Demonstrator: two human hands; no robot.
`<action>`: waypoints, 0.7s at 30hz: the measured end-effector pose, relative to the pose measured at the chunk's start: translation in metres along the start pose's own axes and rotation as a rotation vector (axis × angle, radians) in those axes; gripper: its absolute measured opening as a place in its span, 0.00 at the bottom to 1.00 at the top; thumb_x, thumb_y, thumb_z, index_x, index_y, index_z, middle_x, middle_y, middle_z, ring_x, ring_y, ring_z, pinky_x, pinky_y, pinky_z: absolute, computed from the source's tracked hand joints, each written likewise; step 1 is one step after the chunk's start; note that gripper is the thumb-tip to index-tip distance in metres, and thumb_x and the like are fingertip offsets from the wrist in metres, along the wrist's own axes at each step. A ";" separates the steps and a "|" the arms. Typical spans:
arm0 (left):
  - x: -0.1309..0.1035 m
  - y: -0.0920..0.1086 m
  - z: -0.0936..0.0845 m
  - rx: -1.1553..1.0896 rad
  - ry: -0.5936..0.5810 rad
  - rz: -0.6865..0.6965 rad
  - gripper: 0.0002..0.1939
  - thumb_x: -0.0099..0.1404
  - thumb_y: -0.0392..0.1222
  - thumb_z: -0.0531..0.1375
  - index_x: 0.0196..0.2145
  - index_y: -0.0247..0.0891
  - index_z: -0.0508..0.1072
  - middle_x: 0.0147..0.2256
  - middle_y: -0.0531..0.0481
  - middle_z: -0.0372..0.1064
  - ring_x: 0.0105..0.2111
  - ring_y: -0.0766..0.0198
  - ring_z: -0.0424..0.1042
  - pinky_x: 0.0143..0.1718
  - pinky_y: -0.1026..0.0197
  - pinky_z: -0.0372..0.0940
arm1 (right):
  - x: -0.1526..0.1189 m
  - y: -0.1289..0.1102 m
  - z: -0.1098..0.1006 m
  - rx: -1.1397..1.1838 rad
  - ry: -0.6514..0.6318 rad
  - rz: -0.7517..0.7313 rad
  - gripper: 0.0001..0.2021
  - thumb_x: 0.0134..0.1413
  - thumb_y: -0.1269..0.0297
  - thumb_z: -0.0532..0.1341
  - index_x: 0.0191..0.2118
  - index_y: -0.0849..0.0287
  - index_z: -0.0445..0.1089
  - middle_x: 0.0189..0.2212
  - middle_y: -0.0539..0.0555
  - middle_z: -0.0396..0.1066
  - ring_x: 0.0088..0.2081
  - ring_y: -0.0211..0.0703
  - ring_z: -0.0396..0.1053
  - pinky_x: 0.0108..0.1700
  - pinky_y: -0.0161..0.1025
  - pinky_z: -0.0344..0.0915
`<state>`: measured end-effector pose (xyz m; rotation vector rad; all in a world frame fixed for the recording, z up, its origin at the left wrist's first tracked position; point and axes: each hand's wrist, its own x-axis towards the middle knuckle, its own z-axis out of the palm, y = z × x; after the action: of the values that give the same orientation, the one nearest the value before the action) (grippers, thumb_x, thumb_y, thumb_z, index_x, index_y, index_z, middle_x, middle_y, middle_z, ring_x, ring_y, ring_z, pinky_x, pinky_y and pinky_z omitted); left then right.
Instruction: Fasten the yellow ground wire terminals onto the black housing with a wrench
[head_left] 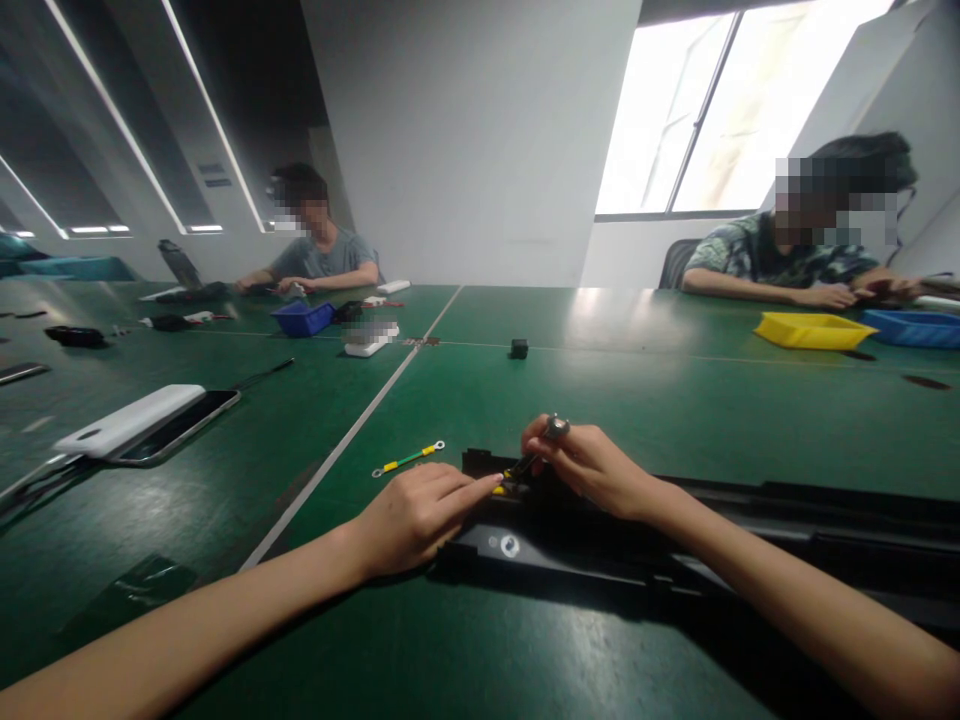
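A long black channel-shaped housing (570, 545) lies on the green table, running from the middle to the right edge. My left hand (420, 515) rests over its left end, index finger stretched out to a small yellow piece (499, 490) inside; its thumb is hidden. Above the channel, my right hand (592, 465) is closed on a thin dark tool with a round silvery end (556, 427). The tool's lower end points down near the yellow piece; its exact kind is unclear. A short green-yellow wire with ring terminals (409, 459) lies behind my left hand.
A small black block (519, 348) sits farther back. At left lie a white power bank (131, 420) and a phone (184, 430) with cables. Blue (302, 319) and yellow (814, 330) bins stand near two people (322, 260) seated across the table.
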<state>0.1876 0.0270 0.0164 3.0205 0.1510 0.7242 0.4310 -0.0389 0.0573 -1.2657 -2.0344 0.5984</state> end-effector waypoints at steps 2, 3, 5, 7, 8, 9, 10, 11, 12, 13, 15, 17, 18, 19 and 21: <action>0.000 0.000 0.000 0.003 0.000 -0.001 0.22 0.67 0.31 0.49 0.58 0.32 0.59 0.43 0.40 0.70 0.40 0.56 0.70 0.40 0.53 0.68 | 0.000 0.000 0.000 0.006 -0.002 -0.001 0.15 0.65 0.55 0.48 0.36 0.60 0.62 0.25 0.49 0.66 0.22 0.33 0.62 0.27 0.31 0.59; -0.001 0.000 0.000 0.004 0.000 0.000 0.22 0.67 0.31 0.49 0.58 0.32 0.59 0.43 0.40 0.70 0.41 0.56 0.70 0.40 0.53 0.68 | 0.000 0.001 0.000 0.007 -0.003 -0.003 0.15 0.65 0.55 0.47 0.36 0.60 0.62 0.25 0.49 0.66 0.21 0.33 0.61 0.27 0.31 0.59; -0.001 0.000 0.000 0.006 0.001 0.000 0.22 0.67 0.31 0.49 0.58 0.32 0.59 0.43 0.40 0.70 0.41 0.57 0.70 0.40 0.53 0.68 | -0.001 0.001 0.000 0.010 -0.003 -0.006 0.14 0.65 0.55 0.47 0.36 0.60 0.62 0.24 0.49 0.66 0.21 0.33 0.61 0.27 0.32 0.59; -0.002 0.000 0.000 0.007 0.000 -0.001 0.22 0.67 0.31 0.49 0.58 0.33 0.59 0.43 0.40 0.70 0.41 0.57 0.70 0.40 0.53 0.68 | -0.001 0.002 0.000 0.006 -0.004 -0.007 0.14 0.65 0.56 0.47 0.36 0.60 0.62 0.25 0.49 0.66 0.21 0.33 0.61 0.28 0.32 0.59; -0.002 0.000 0.000 0.007 0.001 -0.002 0.22 0.67 0.31 0.49 0.58 0.33 0.59 0.43 0.40 0.70 0.41 0.57 0.70 0.40 0.53 0.68 | -0.001 0.002 0.000 0.005 -0.005 -0.007 0.14 0.65 0.56 0.47 0.37 0.60 0.62 0.25 0.49 0.66 0.21 0.33 0.61 0.28 0.32 0.59; -0.002 0.000 0.000 0.007 0.003 -0.003 0.22 0.67 0.31 0.49 0.58 0.33 0.59 0.43 0.40 0.70 0.40 0.57 0.70 0.40 0.53 0.68 | -0.001 0.002 0.000 0.005 -0.005 -0.008 0.14 0.65 0.56 0.47 0.37 0.60 0.62 0.25 0.49 0.66 0.21 0.33 0.62 0.28 0.32 0.59; -0.002 0.000 0.001 0.006 0.004 -0.002 0.22 0.67 0.31 0.49 0.58 0.33 0.59 0.43 0.40 0.70 0.40 0.57 0.70 0.40 0.53 0.68 | -0.001 0.002 0.000 0.004 -0.004 -0.008 0.14 0.65 0.56 0.47 0.37 0.60 0.62 0.24 0.49 0.66 0.22 0.33 0.62 0.28 0.32 0.59; -0.001 0.000 0.001 0.006 0.007 0.000 0.22 0.67 0.31 0.49 0.58 0.33 0.59 0.43 0.40 0.70 0.40 0.57 0.70 0.40 0.54 0.68 | -0.001 0.002 0.000 0.001 -0.004 -0.008 0.13 0.65 0.56 0.47 0.37 0.60 0.62 0.24 0.49 0.66 0.22 0.34 0.63 0.29 0.32 0.59; -0.001 0.000 0.001 0.006 0.010 0.001 0.22 0.67 0.31 0.49 0.58 0.33 0.59 0.42 0.40 0.70 0.40 0.57 0.70 0.40 0.54 0.68 | -0.001 0.002 0.000 -0.003 -0.002 -0.009 0.13 0.65 0.57 0.47 0.37 0.60 0.62 0.24 0.49 0.67 0.23 0.34 0.64 0.29 0.32 0.59; -0.001 0.000 0.001 0.007 0.015 0.002 0.22 0.67 0.31 0.49 0.58 0.33 0.59 0.42 0.40 0.70 0.40 0.57 0.70 0.40 0.54 0.68 | -0.001 0.002 0.000 -0.007 0.000 -0.011 0.13 0.65 0.57 0.47 0.37 0.60 0.62 0.25 0.50 0.67 0.24 0.35 0.64 0.29 0.32 0.60; 0.000 0.000 0.001 0.008 0.018 0.003 0.22 0.67 0.31 0.49 0.58 0.32 0.59 0.42 0.40 0.70 0.40 0.57 0.70 0.40 0.54 0.68 | -0.002 0.002 0.000 -0.016 0.003 -0.018 0.14 0.65 0.57 0.47 0.36 0.60 0.62 0.25 0.50 0.67 0.26 0.36 0.66 0.30 0.32 0.60; 0.000 0.000 0.001 0.005 0.014 0.003 0.22 0.67 0.31 0.49 0.58 0.33 0.59 0.42 0.40 0.70 0.40 0.57 0.70 0.40 0.54 0.68 | -0.002 0.002 -0.001 -0.017 0.008 -0.029 0.14 0.65 0.57 0.48 0.36 0.60 0.62 0.25 0.50 0.67 0.27 0.37 0.67 0.31 0.32 0.61; 0.000 0.000 0.001 0.002 0.010 0.003 0.22 0.67 0.31 0.49 0.58 0.33 0.59 0.43 0.40 0.70 0.40 0.57 0.70 0.40 0.54 0.68 | -0.002 0.002 -0.001 -0.015 0.010 -0.033 0.14 0.65 0.57 0.48 0.36 0.60 0.63 0.25 0.50 0.67 0.27 0.37 0.67 0.31 0.32 0.61; -0.001 0.000 0.001 0.000 0.008 0.002 0.22 0.67 0.31 0.49 0.58 0.33 0.59 0.43 0.40 0.70 0.40 0.57 0.69 0.40 0.54 0.68 | -0.001 0.003 -0.001 -0.014 0.010 -0.034 0.14 0.65 0.57 0.48 0.36 0.60 0.63 0.25 0.50 0.67 0.27 0.37 0.67 0.31 0.32 0.61; -0.003 0.000 0.001 -0.003 0.003 0.001 0.22 0.67 0.31 0.49 0.58 0.32 0.59 0.43 0.40 0.70 0.40 0.56 0.69 0.40 0.53 0.68 | -0.001 0.003 0.000 -0.012 0.008 -0.032 0.14 0.65 0.57 0.48 0.36 0.60 0.63 0.25 0.50 0.67 0.27 0.37 0.67 0.32 0.32 0.61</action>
<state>0.1859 0.0266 0.0141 3.0167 0.1480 0.7278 0.4334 -0.0382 0.0552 -1.2379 -2.0511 0.5663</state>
